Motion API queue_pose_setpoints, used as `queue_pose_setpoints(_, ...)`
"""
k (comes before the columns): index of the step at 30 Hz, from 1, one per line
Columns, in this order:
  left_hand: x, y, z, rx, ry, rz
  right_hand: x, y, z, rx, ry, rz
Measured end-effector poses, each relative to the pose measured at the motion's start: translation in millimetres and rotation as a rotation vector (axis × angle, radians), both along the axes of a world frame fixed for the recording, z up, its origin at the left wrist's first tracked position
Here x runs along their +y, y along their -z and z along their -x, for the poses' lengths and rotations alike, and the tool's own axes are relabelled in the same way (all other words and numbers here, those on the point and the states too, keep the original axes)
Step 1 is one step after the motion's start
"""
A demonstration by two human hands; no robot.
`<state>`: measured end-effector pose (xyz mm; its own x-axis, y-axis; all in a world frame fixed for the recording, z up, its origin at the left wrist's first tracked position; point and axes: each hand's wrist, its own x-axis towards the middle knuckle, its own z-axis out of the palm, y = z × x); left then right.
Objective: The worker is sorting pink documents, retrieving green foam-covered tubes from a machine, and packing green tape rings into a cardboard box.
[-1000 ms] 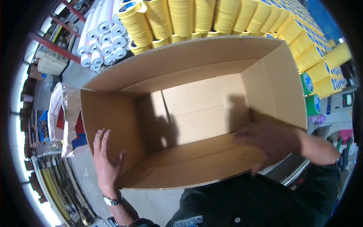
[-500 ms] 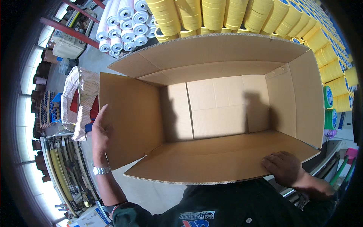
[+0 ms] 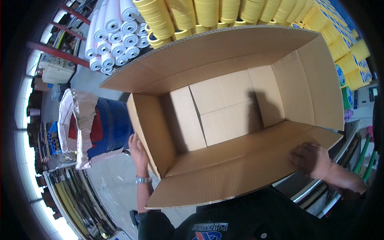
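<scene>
Cardboard box (image 3: pixel 224 116), large and open-topped, fills the middle of the view, held in front of the person's chest with its four flaps spread outward and its bare brown floor showing. Going left to right: at far left stands a blue drum (image 3: pixel 108 126) with patterned cloth or sacking (image 3: pixel 80 124) draped over it, on a grey floor. Just right of it the left hand (image 3: pixel 139 150) lies flat against the outside of the box's left wall, fingers extended upward and palm pressed to the cardboard, a metal watch (image 3: pixel 143 180) on the wrist; its grip is open, not curled round anything. Behind the box, white rolls (image 3: pixel 116 38) and then yellow tape rolls (image 3: pixel 208 14) are stacked in rows. At the right, the right hand (image 3: pixel 312 160) rests palm-down on the near flap's right end, fingers spread and loosely bent, pressing rather than clasping.
</scene>
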<state>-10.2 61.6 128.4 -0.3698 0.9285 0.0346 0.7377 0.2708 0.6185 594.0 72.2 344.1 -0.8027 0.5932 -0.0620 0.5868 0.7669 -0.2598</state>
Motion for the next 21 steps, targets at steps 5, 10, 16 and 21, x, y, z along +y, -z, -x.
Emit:
queue_pose_setpoints(5,-41,-71,-73,-0.589,0.020,0.011,8,3,-3,-0.027,0.009,0.025)
queue_pose_setpoints(10,-6,-40,-62,-0.615,-0.047,0.034,-2,15,-5,0.032,-0.009,-0.054)
queue_pose_setpoints(16,-26,-32,-62,-0.796,-0.010,-0.050,-68,32,-24,0.067,-0.055,-0.182)
queue_pose_setpoints(21,-44,-33,-55,-0.763,-0.005,-0.010,-70,29,-25,0.108,-0.095,-0.265)
